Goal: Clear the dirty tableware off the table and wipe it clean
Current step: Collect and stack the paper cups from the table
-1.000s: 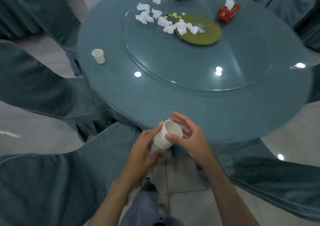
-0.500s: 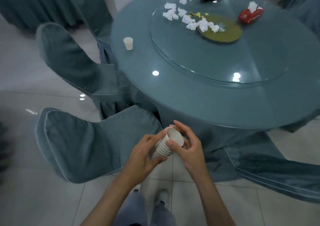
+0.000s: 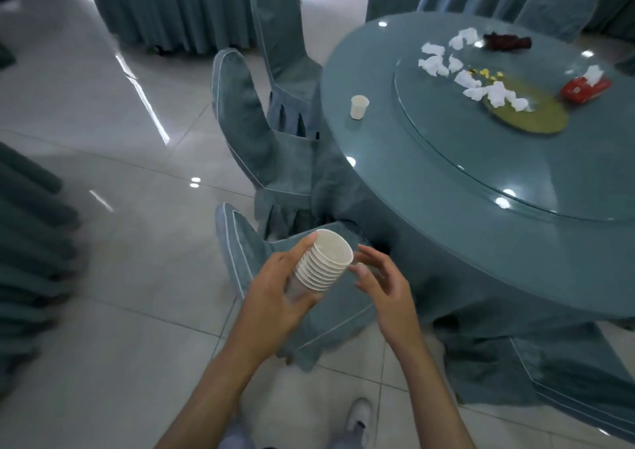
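Left hand [image 3: 275,294] wraps the sides of a stack of paper cups [image 3: 323,263], likely light and crushable, right hand [image 3: 385,283] spread loosely just beside.

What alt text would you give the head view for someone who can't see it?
The left hand holds a stack of white paper cups beside a round teal table, the right hand open next to the stack. On the table are one single cup, crumpled napkins and a red tissue box.
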Action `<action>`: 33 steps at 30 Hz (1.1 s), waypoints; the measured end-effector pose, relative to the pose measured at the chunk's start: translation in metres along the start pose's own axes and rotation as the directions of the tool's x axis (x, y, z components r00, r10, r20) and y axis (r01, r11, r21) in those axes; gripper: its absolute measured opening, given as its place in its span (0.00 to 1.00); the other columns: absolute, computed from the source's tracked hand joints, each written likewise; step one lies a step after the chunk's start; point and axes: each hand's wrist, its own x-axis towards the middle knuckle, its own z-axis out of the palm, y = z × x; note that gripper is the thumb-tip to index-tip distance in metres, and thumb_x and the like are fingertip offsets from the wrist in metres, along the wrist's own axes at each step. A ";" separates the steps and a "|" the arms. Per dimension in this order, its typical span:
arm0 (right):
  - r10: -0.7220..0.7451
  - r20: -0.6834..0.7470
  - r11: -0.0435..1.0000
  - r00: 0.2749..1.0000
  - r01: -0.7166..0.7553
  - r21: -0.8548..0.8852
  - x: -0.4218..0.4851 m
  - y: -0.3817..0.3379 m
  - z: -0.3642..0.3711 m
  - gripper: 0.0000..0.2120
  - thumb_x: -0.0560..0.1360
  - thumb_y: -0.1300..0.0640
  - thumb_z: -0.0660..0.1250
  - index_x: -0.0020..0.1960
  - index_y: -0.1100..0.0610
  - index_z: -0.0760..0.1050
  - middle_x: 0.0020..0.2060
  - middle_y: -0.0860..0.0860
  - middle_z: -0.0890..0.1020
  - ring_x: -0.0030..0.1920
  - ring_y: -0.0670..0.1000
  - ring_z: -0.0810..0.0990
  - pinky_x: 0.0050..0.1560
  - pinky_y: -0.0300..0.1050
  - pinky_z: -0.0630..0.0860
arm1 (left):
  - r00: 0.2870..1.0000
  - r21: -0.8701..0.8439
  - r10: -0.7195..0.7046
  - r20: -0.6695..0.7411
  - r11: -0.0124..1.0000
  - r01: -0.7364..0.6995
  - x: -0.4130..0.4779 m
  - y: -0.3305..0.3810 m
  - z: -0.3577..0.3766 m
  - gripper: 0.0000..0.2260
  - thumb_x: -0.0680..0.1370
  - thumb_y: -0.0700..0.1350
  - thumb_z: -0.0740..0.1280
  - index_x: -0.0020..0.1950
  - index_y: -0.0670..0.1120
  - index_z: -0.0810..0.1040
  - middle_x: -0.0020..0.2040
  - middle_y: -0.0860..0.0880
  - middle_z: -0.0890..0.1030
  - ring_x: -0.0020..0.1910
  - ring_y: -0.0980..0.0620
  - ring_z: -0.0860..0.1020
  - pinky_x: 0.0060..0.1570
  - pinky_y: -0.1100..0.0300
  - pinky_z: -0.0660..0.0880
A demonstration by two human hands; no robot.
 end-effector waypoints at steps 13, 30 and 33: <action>-0.073 -0.015 0.785 0.997 0.048 -0.617 0.052 -0.008 0.137 0.13 0.80 0.44 0.67 0.63 0.45 0.77 0.57 0.37 0.80 0.56 0.40 0.78 0.57 0.49 0.79 | 0.996 0.095 -0.005 -0.093 0.995 0.014 0.006 -0.098 -0.185 0.40 0.74 0.45 0.79 0.79 0.67 0.62 0.57 0.60 0.76 0.58 0.60 0.77 0.56 0.61 0.78; 0.074 -0.139 0.808 0.987 -0.141 -0.572 0.243 0.016 0.161 0.11 0.80 0.47 0.68 0.60 0.47 0.80 0.52 0.41 0.83 0.52 0.43 0.81 0.55 0.47 0.79 | 0.993 0.246 0.070 0.098 0.965 -0.092 0.234 -0.150 -0.203 0.39 0.75 0.48 0.77 0.77 0.68 0.59 0.68 0.59 0.73 0.64 0.71 0.70 0.59 0.79 0.69; 0.116 -0.150 0.798 0.982 -0.182 -0.574 0.279 0.018 0.152 0.12 0.81 0.47 0.66 0.61 0.48 0.80 0.53 0.42 0.83 0.53 0.44 0.81 0.54 0.45 0.78 | 0.978 0.280 0.092 0.189 0.949 -0.144 0.286 -0.155 -0.192 0.39 0.75 0.47 0.78 0.78 0.68 0.61 0.68 0.58 0.74 0.63 0.71 0.70 0.60 0.77 0.69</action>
